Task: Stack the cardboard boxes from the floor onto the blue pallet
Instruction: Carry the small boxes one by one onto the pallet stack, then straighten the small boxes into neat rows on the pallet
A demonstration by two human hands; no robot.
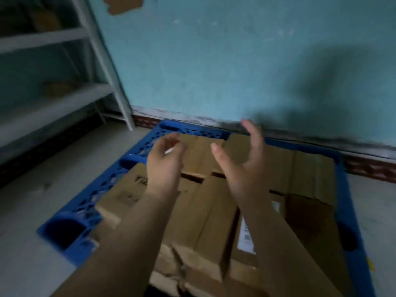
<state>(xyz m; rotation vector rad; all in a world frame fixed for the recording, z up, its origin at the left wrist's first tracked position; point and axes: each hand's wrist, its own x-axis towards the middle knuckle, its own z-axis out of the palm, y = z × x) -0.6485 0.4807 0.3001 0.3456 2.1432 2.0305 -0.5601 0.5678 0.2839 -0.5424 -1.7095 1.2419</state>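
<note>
Both hands, left hand (166,161) half-curled, right hand (242,159) spread, are hovering empty; blurred, seemingly gapped cardboard boxes (205,211) are risking a wobbly next layer.

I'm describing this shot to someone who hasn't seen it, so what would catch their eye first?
Two bare hands, the left hand and the right hand, hover open and empty in the centre of the view. Right beneath them, brown cardboard boxes lie packed side by side on the blue pallet, which sits on the floor against a turquoise wall.
</note>
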